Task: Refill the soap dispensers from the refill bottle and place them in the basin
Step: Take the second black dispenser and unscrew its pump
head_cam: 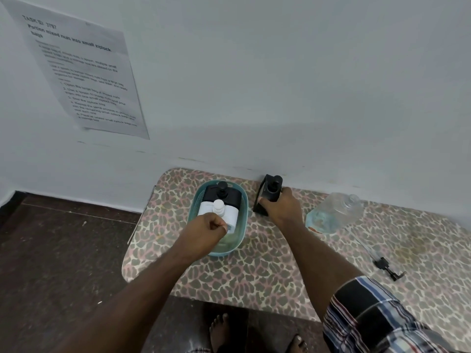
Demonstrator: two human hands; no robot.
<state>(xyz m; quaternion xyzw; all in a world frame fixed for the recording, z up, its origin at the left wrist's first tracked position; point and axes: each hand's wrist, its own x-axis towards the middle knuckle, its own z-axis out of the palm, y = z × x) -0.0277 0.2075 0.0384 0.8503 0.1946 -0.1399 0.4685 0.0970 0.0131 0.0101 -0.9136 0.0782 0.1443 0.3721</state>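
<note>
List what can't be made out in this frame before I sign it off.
- White dispenser in the teal basin: its near end is hidden by the left hand; whether that closed hand touches it is unclear.
- Black dispenser on the table: the right hand covers its near side; fill level not visible.
- Refill bottle: label too blurred to read.
- Wall sheet: small print blurred.

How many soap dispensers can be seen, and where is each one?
3. A black dispenser and a white dispenser stand in the teal basin; another black dispenser is on the table, gripped by the right hand. None seems hidden.
</note>
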